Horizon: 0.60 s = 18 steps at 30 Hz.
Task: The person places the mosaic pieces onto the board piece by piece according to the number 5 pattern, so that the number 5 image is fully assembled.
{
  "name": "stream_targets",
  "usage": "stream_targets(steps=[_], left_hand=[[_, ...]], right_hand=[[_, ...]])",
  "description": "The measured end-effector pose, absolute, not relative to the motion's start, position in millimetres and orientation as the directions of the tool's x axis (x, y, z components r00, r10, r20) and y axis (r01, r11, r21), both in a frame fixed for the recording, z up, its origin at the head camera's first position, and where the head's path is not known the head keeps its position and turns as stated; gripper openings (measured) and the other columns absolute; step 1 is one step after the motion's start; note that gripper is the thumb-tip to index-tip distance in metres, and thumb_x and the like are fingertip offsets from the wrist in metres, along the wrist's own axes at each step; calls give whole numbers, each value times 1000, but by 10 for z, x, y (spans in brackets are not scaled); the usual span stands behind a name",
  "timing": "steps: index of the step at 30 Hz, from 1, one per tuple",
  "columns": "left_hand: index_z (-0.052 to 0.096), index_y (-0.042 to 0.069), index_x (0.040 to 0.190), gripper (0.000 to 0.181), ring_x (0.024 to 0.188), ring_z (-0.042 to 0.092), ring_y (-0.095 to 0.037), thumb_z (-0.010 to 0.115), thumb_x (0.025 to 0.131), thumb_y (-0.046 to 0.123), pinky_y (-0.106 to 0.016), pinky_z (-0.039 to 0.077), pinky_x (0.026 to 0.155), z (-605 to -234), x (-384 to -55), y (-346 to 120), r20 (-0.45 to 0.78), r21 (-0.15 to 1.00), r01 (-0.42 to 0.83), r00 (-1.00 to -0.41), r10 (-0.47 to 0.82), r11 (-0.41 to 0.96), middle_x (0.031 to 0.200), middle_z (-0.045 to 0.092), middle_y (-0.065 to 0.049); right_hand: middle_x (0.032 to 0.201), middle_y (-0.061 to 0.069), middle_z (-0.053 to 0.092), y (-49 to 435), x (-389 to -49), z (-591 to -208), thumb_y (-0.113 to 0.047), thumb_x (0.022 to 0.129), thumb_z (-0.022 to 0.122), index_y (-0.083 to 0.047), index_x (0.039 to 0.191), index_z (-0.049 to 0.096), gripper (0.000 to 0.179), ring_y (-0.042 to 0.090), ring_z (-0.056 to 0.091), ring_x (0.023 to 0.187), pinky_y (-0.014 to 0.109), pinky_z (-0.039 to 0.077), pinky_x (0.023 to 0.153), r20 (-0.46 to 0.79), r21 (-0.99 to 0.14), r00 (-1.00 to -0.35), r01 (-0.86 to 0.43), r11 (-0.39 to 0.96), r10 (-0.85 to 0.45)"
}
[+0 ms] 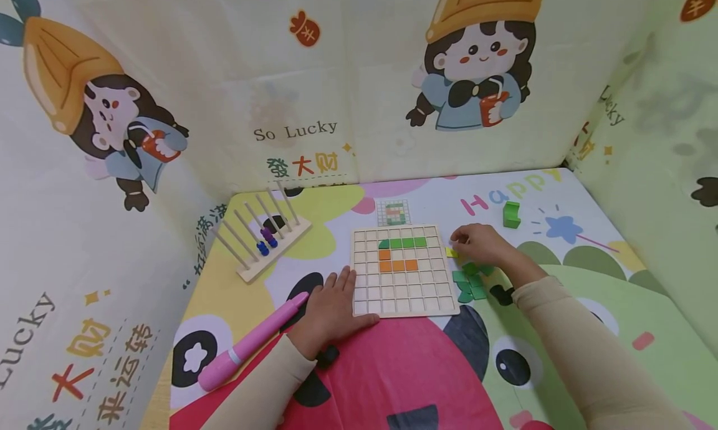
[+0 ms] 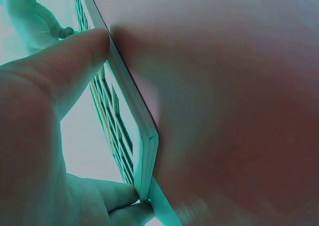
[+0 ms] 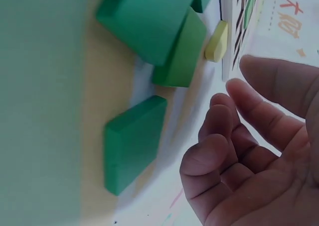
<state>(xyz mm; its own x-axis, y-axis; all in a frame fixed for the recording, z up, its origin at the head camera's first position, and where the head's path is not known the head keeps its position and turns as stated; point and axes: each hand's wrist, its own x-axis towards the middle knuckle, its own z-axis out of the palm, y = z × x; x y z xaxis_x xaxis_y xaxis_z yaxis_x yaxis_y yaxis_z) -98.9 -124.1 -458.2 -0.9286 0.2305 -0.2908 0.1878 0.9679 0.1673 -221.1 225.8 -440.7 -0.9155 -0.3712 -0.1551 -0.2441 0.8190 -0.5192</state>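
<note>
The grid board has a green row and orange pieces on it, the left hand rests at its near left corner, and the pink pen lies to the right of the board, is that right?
One slip: the pen lies to the left of the board, beside the left hand, as the head view shows. The green row and orange pieces are on the board, and that hand is at its near left corner.

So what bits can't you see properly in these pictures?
- Yellow piece: in the head view the right hand hides most of it.
- Small pattern card: too small in the head view to read.
- Wooden grid board: the left wrist view shows only its edge; the left hand blocks the rest.
- Dark green pieces: cut off at the right wrist view's top edge.
</note>
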Motion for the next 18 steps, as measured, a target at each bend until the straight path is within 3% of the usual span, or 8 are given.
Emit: stream_targets(steps=[8, 18], left_hand=[[23, 12, 166, 116, 155, 29, -40, 68, 80, 76, -63, 35, 118, -4598, -1003, -1252, -301, 157, 185, -927, 225, 970, 171, 27, -11], [25, 12, 166, 116, 154, 31, -39, 69, 80, 76, -64, 36, 117, -4599, -989, -1245, -285, 155, 193, -930, 231, 969, 171, 28, -10]], right_hand=[[97, 12, 72, 2259, -2188, -4483, -11, 90, 70, 2, 116, 73, 29, 25, 62, 88, 43, 54, 81, -133, -527, -886, -315, 789, -443], [96, 12, 69, 2192, -2182, -4528, -11, 89, 75, 2, 116, 73, 30, 27, 61, 89, 50, 54, 87, -106, -464, -887, -356, 811, -450]])
